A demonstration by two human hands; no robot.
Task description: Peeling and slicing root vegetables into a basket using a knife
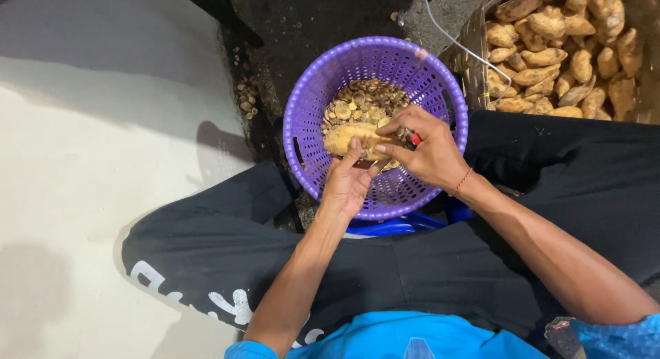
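A pale yellow tuber (354, 139) is held over a purple basket (311, 105) by both hands, seen from above. The left hand (347, 184) is closed around the tuber from below, its thumb laid along the near side. The right hand (430, 153) is curled shut around a small tool with a red handle (414, 137), pressed against the tuber's right end; the blade itself cannot be made out. The tuber's long axis lies roughly left to right, so it sits just ahead of the left hand and to the left of the right hand, with both touching it. A thin red band (462, 182) is worn on the right wrist. Inside the basket, beneath the tuber, a heap of brownish peelings and cut pieces (361, 101) is seen. The basket rests between the person's knees, which are clothed in black trousers (206, 242) bearing white lettering on the left leg. To the upper right, just beside the basket, a woven container (474, 46) is filled with unpeeled tubers (550, 50). A white cord (447, 36) runs across its edge. No packages, labels or signs are visible.
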